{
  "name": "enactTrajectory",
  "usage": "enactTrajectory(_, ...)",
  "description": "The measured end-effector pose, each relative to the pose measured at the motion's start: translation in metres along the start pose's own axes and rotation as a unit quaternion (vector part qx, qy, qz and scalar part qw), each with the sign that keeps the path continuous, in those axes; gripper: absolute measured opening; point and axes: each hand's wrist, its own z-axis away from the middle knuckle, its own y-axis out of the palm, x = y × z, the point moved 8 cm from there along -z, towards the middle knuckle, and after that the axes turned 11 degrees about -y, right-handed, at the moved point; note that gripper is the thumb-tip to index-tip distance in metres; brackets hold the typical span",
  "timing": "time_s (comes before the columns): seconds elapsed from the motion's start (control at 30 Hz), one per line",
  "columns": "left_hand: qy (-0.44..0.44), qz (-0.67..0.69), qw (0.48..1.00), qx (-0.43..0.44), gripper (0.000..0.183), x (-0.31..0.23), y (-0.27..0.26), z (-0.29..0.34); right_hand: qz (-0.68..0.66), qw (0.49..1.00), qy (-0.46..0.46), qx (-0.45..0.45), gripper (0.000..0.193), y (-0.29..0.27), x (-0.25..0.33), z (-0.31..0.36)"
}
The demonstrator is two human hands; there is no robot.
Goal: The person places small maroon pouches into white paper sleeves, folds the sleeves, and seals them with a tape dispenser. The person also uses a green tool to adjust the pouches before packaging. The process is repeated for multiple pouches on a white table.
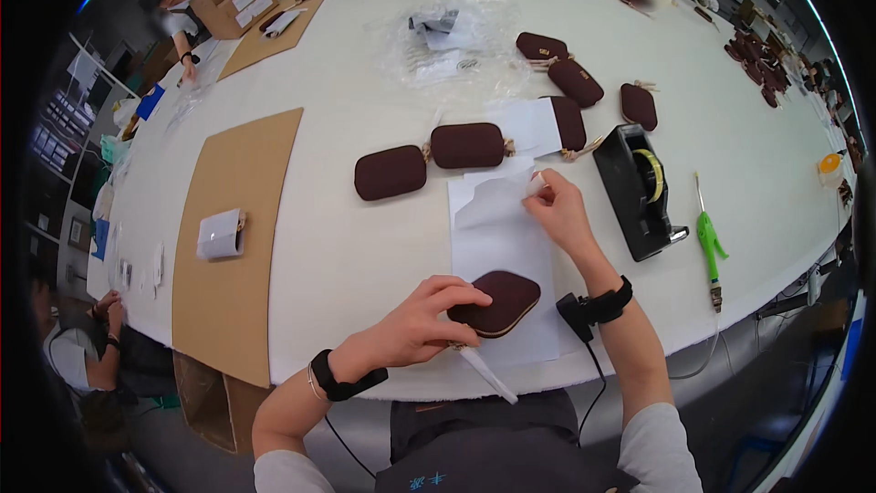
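Note:
My left hand (411, 321) grips a small dark maroon zip pouch (504, 299) by its left end, thumb below and fingers on top. From under that hand hangs a narrow white strip (489, 374). The pouch is tilted over the lower part of a sheet of white paper (493, 251). At the far end of the paper, my right hand (563, 215) pinches its lifted edge between thumb and fingers. Just beyond lie two more maroon pouches, a left one (391, 173) and a right one (466, 145), with beige cords at their ends.
A black tape dispenser (630, 196) and a green air gun (710, 239) stand to the right. Left lies cardboard (239, 173) with a wrapped white packet (220, 235). Clear plastic wrap (447, 50) and several pouches lie farther back. Other people work around the table.

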Motion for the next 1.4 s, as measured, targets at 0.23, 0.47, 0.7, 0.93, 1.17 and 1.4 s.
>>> enactTrajectory(0.23, -0.047, -0.115, 0.992, 0.023, 0.036, 0.023, 0.017, 0.02, -0.143, 0.99, 0.004, -0.006, 0.04, 0.006, 0.004, 0.004)
enactTrajectory(0.47, -0.174, -0.196, 0.964, 0.031, 0.08, 0.011, 0.044, -0.026, -0.224, 0.974, 0.019, -0.008, 0.056, 0.008, 0.002, -0.005)
enactTrajectory(0.7, -0.163, -0.134, 0.976, -0.041, 0.072, 0.036, 0.042, -0.061, -0.222, 0.974, 0.05, 0.007, 0.032, 0.016, -0.004, -0.005)
enactTrajectory(0.93, -0.228, -0.117, 0.966, -0.022, 0.08, 0.043, 0.036, -0.045, -0.173, 0.983, 0.023, 0.055, 0.006, -0.001, 0.011, -0.001)
enactTrajectory(1.17, -0.237, -0.022, 0.968, -0.08, 0.067, 0.056, 0.035, -0.039, -0.103, 0.976, -0.138, 0.13, 0.016, -0.021, 0.053, 0.065)
enactTrajectory(1.4, -0.203, -0.012, 0.973, -0.107, 0.073, 0.054, 0.031, -0.036, -0.204, 0.979, -0.022, 0.017, 0.008, -0.031, 0.029, 0.068)
